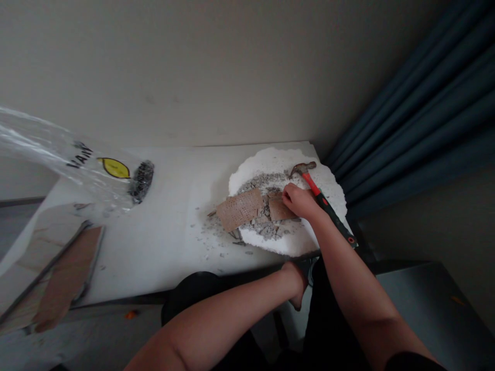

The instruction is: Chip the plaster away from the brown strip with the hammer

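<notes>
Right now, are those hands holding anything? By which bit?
Cannot tell: the right hand is over the right part of a brown piece; the left hand is unclear too.

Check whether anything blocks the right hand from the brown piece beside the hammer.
Nothing visible does: the right hand overlaps the brown piece in this view. The hammer lies to the hand's right, not between them.
</notes>
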`<state>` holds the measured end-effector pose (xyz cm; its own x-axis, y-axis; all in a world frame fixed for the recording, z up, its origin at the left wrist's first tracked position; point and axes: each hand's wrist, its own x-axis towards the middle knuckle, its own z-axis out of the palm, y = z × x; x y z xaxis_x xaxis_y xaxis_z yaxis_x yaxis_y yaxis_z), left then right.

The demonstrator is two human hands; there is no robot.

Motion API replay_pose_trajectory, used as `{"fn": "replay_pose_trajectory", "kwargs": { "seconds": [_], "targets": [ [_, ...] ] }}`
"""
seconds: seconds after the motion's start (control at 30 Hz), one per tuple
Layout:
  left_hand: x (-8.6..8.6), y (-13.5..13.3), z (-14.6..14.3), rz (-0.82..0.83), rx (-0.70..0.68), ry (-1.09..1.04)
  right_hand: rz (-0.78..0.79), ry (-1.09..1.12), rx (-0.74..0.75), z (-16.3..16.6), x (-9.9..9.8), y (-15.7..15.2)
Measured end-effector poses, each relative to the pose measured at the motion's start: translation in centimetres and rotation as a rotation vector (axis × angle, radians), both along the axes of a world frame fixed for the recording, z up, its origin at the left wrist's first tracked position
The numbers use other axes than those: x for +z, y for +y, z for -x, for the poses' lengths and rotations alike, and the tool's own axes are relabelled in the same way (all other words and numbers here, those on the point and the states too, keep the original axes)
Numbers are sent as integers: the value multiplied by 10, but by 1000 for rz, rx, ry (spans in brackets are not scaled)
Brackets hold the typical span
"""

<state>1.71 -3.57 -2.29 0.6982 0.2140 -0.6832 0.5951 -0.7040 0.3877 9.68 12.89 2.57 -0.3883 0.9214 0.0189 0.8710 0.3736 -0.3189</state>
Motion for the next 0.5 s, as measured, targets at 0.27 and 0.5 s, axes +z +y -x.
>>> {"fn": "replay_pose_trajectory", "kwargs": {
  "seconds": [0.27, 0.5],
  "targets": [
    [1, 2, -1, -17, -178, 80, -5, 166, 55, -5, 7, -2],
    [-12, -2, -5, -15, -32, 37, -157, 525, -142, 1, 31, -18]
  ]
}}
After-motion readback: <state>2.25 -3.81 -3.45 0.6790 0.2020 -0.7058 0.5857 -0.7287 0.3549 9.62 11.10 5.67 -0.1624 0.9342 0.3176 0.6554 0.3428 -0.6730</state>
